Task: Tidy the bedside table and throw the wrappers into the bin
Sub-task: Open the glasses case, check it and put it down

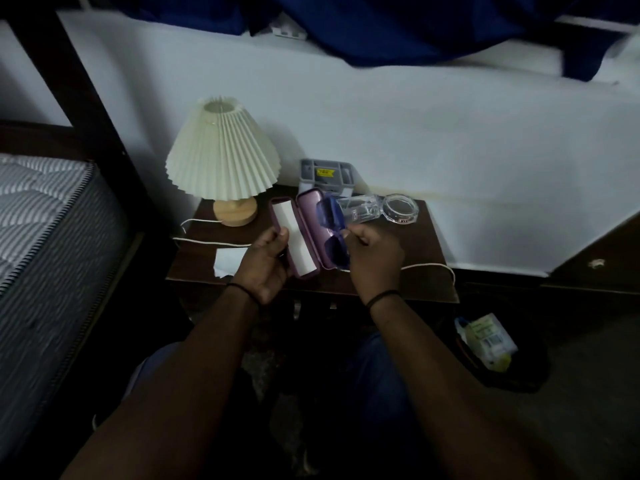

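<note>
A purple glasses case (pixel 300 233) lies open above the dark wooden bedside table (pixel 426 244), with a white lining in its lid. My left hand (pixel 266 261) grips the case's left half. My right hand (pixel 374 258) holds blue-tinted glasses (pixel 330 220) over the case's right half. A white paper scrap (pixel 228 259) lies on the table left of my left hand. On the floor at the right stands a dark bin (pixel 530 372) with wrappers (pixel 488 341) in it.
A pleated cream lamp (pixel 223 157) stands at the table's back left, its white cord (pixel 207 242) trailing across. A grey box (pixel 325 174) and a clear glass jar lying on its side (pixel 377 211) sit at the back. A mattress (pixel 45 237) is at the left.
</note>
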{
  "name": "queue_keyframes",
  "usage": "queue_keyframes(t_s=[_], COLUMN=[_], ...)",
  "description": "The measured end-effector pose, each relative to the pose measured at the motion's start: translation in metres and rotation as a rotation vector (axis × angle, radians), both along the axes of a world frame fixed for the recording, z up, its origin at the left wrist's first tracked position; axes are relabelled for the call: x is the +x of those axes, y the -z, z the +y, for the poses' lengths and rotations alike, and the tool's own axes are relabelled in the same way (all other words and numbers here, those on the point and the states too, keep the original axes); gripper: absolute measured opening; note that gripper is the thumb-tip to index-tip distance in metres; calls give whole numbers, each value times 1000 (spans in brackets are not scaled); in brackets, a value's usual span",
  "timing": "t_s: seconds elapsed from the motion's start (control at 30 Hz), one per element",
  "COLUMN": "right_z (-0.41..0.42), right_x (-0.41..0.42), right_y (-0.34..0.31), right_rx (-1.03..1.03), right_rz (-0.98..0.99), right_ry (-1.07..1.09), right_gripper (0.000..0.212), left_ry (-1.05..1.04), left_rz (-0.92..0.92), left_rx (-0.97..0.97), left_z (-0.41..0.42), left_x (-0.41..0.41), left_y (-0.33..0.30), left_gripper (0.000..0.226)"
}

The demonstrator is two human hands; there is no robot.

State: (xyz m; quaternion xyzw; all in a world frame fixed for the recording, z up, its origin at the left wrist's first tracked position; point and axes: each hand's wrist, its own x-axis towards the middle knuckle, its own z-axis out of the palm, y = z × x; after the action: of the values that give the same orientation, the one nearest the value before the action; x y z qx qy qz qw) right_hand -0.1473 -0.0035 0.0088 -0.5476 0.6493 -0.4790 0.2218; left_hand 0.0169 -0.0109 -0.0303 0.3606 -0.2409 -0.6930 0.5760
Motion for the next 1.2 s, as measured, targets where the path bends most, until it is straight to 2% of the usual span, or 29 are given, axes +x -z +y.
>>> queue_keyframes(t_s=[0.2, 0.57, 0.7, 0.87, 1.0, 1.2], right_z=[6, 1, 2, -3, -2, -2], right_x=[16, 23, 25, 18, 17, 6], right_y=[-1, 9, 11, 10, 7, 1], right_rx=[75, 109, 111, 163, 63, -128], right_rz=[-36, 27, 65, 170, 322, 297], right_ry=[-73, -9, -11, -127, -172, -81], right_gripper=[15, 10, 12, 18, 18, 13], left_ry=[67, 116, 112, 119, 89, 59], left_rz=[-20, -61, -40, 1, 34, 56], left_rx=[-61, -65, -51, -29, 33, 56], left_z=[6, 3, 5, 4, 3, 1], left_x=[-9, -17, -20, -22, -24, -22], left_y=[0, 12, 10, 11, 14, 13], left_gripper=[40, 41, 46, 38, 35, 47])
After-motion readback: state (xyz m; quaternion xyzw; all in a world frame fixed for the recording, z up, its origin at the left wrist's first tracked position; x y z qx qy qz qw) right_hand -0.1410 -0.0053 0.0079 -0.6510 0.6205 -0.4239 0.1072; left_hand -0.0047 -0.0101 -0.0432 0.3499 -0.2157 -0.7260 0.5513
